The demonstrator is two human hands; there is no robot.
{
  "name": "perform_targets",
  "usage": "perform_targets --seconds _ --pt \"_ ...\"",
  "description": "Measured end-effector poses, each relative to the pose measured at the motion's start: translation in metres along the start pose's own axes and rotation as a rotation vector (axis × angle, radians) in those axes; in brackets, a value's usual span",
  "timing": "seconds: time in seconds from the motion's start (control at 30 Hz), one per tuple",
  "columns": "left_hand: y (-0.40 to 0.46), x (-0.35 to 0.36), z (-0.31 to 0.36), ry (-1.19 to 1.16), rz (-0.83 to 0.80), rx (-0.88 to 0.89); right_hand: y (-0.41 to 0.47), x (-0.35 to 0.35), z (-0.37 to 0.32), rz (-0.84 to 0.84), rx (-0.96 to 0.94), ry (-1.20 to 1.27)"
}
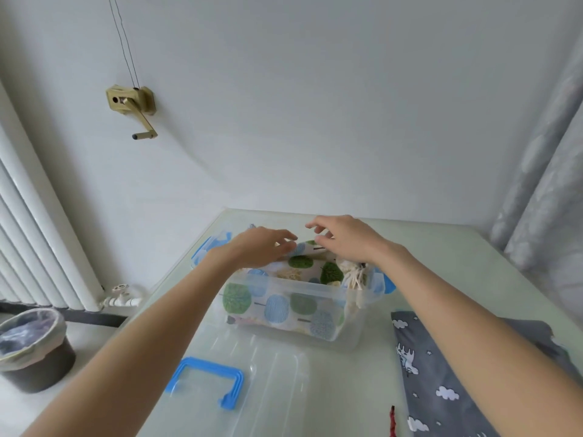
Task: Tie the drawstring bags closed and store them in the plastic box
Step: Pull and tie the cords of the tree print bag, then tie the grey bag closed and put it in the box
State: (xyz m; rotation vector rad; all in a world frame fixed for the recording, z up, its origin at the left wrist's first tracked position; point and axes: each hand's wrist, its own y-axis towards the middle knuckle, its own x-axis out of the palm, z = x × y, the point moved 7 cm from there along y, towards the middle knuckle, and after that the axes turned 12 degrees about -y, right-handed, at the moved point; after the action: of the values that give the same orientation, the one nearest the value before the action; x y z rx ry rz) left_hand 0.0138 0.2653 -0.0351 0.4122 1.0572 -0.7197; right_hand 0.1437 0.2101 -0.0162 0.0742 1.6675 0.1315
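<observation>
A clear plastic box [353, 334] with blue side clips stands in the middle of the table. Inside it lies a white drawstring bag [280, 305] printed with green and blue trees, its cream cords bunched at the right end. My left hand [263, 247] rests flat on the bag's top at the far left, fingers spread. Just above the bag's far edge hovers my right hand [345, 238], fingers loosely curled and holding nothing. A grey drawstring bag [441, 383] with white clouds lies flat at the table's right front, partly under my right forearm.
The box's clear lid [274, 373] with a blue handle [206, 380] lies in front of the box. A red cord end [392, 419] shows near the bottom edge. A lined bin [31, 348] stands on the floor at left, beside a radiator [34, 234]. Curtains [545, 184] hang at right.
</observation>
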Motion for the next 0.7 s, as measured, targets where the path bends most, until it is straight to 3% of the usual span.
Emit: perform_targets --seconds 0.23,0.37,0.43,0.6,0.7 --pt "-0.043 -0.027 0.060 -0.099 0.489 0.297 -0.073 -0.050 -0.010 0.376 0.040 0.082" --pt "-0.098 -0.008 0.117 -0.185 0.625 0.452 -0.151 -0.056 -0.005 0.424 0.139 0.088" --pt "-0.122 0.016 0.142 -0.241 0.569 0.475 -0.196 -0.043 0.002 0.358 0.190 0.103" --pt "-0.162 0.097 0.179 -0.290 0.226 0.444 -0.300 -0.005 0.021 0.195 0.294 0.171" --pt "-0.194 0.143 0.187 -0.282 0.057 0.407 -0.362 0.016 0.028 0.206 0.349 0.167"
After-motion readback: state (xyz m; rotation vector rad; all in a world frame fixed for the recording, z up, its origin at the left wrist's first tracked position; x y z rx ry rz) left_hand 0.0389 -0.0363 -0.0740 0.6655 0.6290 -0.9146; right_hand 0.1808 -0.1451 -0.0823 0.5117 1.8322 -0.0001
